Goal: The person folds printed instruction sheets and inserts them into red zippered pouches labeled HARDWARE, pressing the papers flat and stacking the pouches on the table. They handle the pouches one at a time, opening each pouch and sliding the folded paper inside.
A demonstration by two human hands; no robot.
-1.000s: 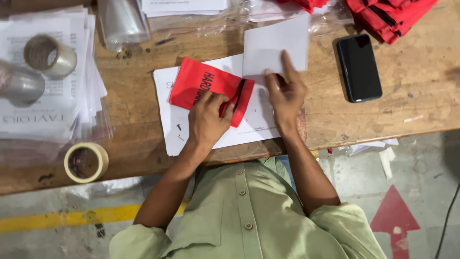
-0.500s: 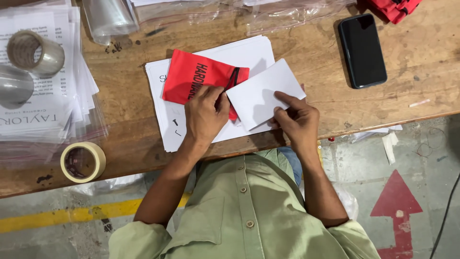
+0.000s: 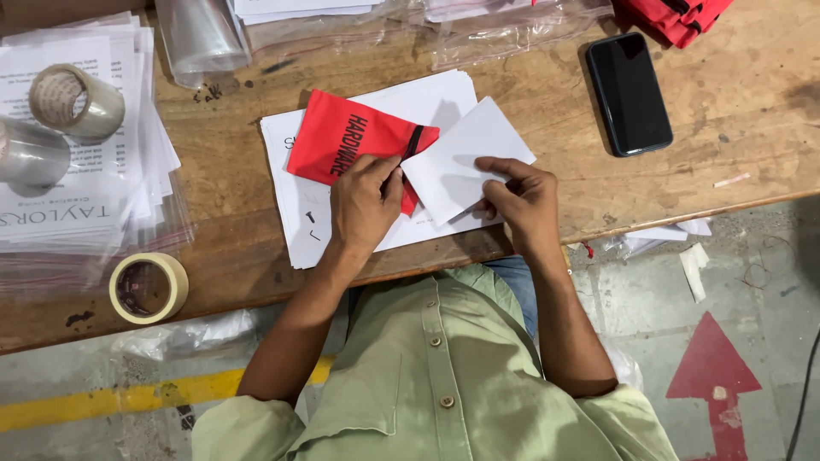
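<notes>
A red cloth pouch (image 3: 342, 141) with black lettering and a black drawstring lies on a stack of white printed sheets (image 3: 299, 213) on the wooden table. My left hand (image 3: 366, 205) grips the pouch at its open end. My right hand (image 3: 521, 201) holds a small folded white card (image 3: 461, 162) by its lower right side, with the card's left edge at the pouch mouth.
A black phone (image 3: 629, 92) lies to the right. Tape rolls (image 3: 75, 102) (image 3: 148, 287) and stacked bagged papers (image 3: 77, 213) sit at the left. Clear plastic bags (image 3: 205, 34) and red pouches (image 3: 675, 17) line the far edge. The table edge (image 3: 683, 218) runs close below my hands.
My right hand has brought the white card down from the far side to the pouch mouth. My left hand has stayed on the pouch, shifting its grip to the opening.
</notes>
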